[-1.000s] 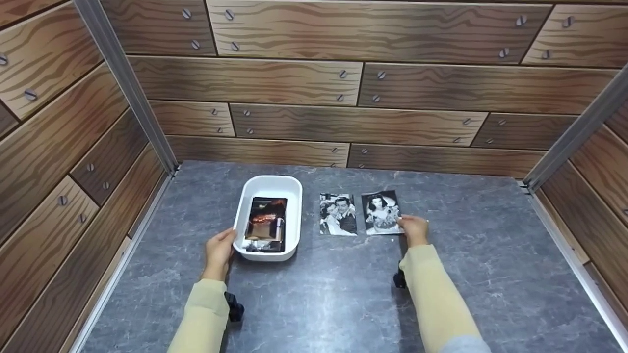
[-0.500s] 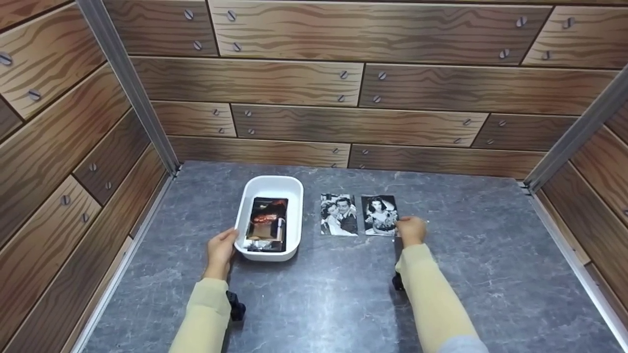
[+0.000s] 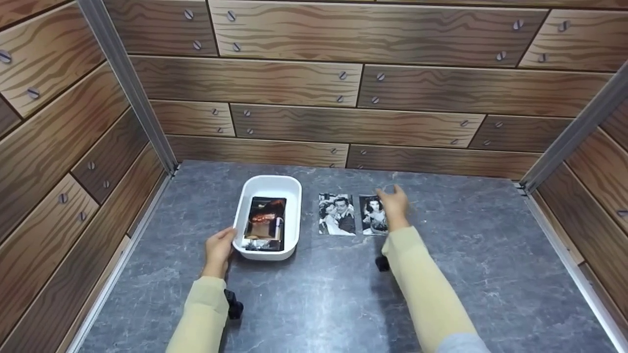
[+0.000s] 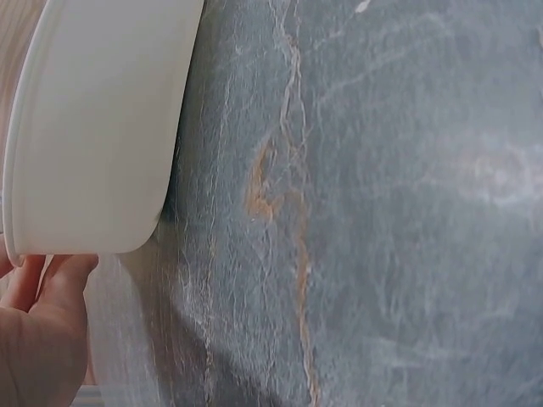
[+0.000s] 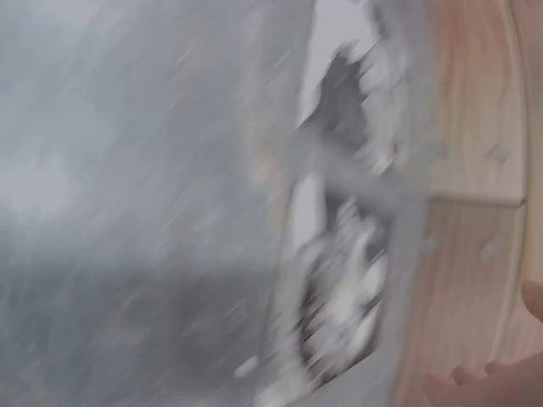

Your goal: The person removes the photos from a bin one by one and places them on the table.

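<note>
My left hand [image 3: 217, 251] holds the near left side of a white plastic tub [image 3: 297, 215], thumb at its rim and fingers against the outer wall [image 4: 102, 144] in the left wrist view. Inside the tub lies a stack of dark colour photos [image 3: 265, 223]. To the tub's right, a black-and-white photo of a couple [image 3: 337, 215] lies flat on the table. Beside it is a black-and-white photo of a woman [image 3: 372, 218], its right part hidden by my right hand [image 3: 396, 206]. That hand is over the photo with thumb and fingers spread, holding nothing.
The grey marbled table [image 3: 314, 299] is bounded by wood-patterned panels [image 3: 294, 83] at the back and both sides. Metal posts [image 3: 140, 98] stand at the back corners. In the right wrist view the two photos are blurred.
The right hand straightened the woman's photo beside the couple's photo, let go of its right edge, and moved left and farther back over it. The left hand stayed on the tub.
</note>
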`<state>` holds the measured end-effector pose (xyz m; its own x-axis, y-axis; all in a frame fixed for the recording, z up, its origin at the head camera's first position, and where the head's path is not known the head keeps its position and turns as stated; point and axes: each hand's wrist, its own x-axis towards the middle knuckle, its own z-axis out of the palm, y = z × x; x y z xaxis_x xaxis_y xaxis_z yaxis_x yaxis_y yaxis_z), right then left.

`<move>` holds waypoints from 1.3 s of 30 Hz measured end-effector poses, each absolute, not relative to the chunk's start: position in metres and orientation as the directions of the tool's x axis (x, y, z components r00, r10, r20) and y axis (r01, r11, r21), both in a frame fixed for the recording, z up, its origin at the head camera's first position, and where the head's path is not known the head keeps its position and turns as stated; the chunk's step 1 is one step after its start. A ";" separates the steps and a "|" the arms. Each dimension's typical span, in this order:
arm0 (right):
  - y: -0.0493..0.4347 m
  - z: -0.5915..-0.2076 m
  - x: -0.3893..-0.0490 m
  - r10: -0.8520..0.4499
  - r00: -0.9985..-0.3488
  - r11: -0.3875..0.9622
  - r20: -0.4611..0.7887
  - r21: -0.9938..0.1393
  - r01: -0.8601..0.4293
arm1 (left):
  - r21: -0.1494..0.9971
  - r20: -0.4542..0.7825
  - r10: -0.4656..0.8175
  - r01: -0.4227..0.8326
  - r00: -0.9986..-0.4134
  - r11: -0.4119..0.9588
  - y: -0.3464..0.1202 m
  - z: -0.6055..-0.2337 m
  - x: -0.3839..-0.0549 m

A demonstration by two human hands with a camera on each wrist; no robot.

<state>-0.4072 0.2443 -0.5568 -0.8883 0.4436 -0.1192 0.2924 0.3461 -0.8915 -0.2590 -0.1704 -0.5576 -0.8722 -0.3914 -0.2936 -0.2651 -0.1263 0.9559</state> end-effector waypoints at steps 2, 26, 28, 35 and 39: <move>0.242 -0.586 -0.442 0.424 -0.900 0.292 -0.098 -0.926 0.239 | 0.955 -0.295 -0.390 -0.267 -0.872 -0.127 -0.170 -0.557 -0.260; 0.012 -0.579 -0.381 0.081 -0.997 0.023 -0.001 -1.000 0.003 | 0.955 -0.297 -0.405 -0.278 -0.865 -0.105 -0.170 -0.559 -0.259; 0.001 -0.616 -0.399 0.079 -0.997 0.035 -0.018 -0.999 0.021 | 0.953 -0.301 -0.404 -0.283 -0.864 -0.103 -0.169 -0.558 -0.260; -0.036 -0.767 -0.469 0.001 -0.998 0.023 -0.069 -0.997 0.069 | 0.954 -0.297 -0.411 -0.283 -0.862 -0.095 -0.170 -0.557 -0.260; -0.049 -0.791 -0.464 0.004 -0.990 0.009 -0.144 -0.990 0.144 | 0.956 -0.289 -0.420 -0.278 -0.860 -0.090 -0.171 -0.560 -0.259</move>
